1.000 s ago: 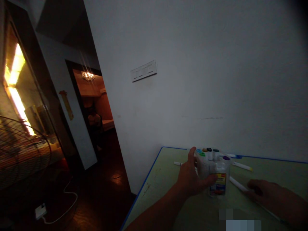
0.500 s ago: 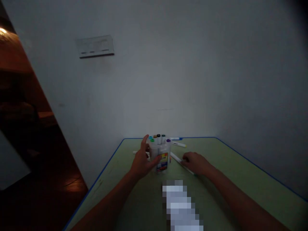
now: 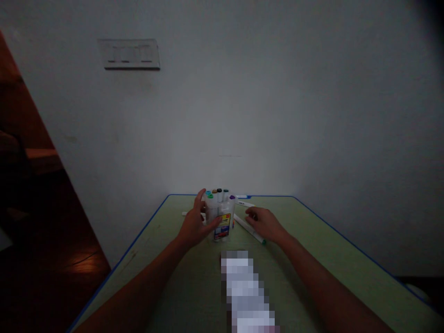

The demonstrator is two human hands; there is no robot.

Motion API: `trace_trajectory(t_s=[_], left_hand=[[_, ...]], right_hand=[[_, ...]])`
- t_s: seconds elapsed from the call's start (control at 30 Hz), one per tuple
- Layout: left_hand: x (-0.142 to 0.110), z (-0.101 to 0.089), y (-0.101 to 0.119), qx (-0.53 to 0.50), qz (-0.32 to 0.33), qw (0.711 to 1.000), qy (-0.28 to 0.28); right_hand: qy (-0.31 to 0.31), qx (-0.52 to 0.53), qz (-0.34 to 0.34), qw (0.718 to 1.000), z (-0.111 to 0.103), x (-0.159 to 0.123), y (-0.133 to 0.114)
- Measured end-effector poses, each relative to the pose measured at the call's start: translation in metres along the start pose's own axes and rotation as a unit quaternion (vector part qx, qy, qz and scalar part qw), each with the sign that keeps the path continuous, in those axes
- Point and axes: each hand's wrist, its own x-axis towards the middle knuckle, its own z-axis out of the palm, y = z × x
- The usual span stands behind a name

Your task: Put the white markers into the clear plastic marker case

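Note:
A clear plastic marker container [image 3: 210, 213] stands upright on the table, with a colourful label on its front. Several markers [image 3: 219, 195] with teal, green, brown, black and purple ends poke out of its top. My left hand [image 3: 194, 223] is wrapped round the container's left side, thumb across the front. My right hand [image 3: 267, 224] hovers just right of it, fingers bent but apart, holding nothing visible. Beneath those fingers lies a white marker with a green end [image 3: 255, 235]. Just beyond them is a white marker with a yellow end [image 3: 244, 203].
A blue-ended marker [image 3: 242, 197] lies at the back edge of the green table [image 3: 194, 286]. Another white marker [image 3: 187, 213] lies partly behind my left hand. A blurred-out strip [image 3: 246, 291] is in front. The wall [image 3: 229, 101] rises behind, with a switch plate [image 3: 132, 54].
My right hand has lifted off the green-ended marker and shifted forward towards the yellow-ended one. My left hand keeps its hold on the container. The whole view has shifted slightly.

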Motion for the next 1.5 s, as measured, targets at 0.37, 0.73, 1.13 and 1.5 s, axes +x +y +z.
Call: trace_trajectory(t_s=[0.37, 0.73, 1.13, 1.5], left_hand=[[0.0, 0.0, -0.002, -0.003, 0.012, 1.0, 0.005], [0.003, 0.004, -0.005, -0.026, 0.015, 1.0, 0.003], [0.002, 0.004, -0.01, -0.054, 0.016, 0.998, -0.008], [-0.003, -0.027, 0.002, -0.064, -0.004, 0.992, -0.113]], right_hand=[[-0.039, -0.051, 0.024, 0.998, 0.005, 0.002, 0.006], [-0.095, -0.088, 0.033, 0.991, 0.006, 0.005, 0.019], [-0.008, 0.037, -0.036, 0.999, 0.002, 0.0, 0.004], [-0.108, 0.37, -0.132, 0.913, 0.031, -0.008, -0.015]])
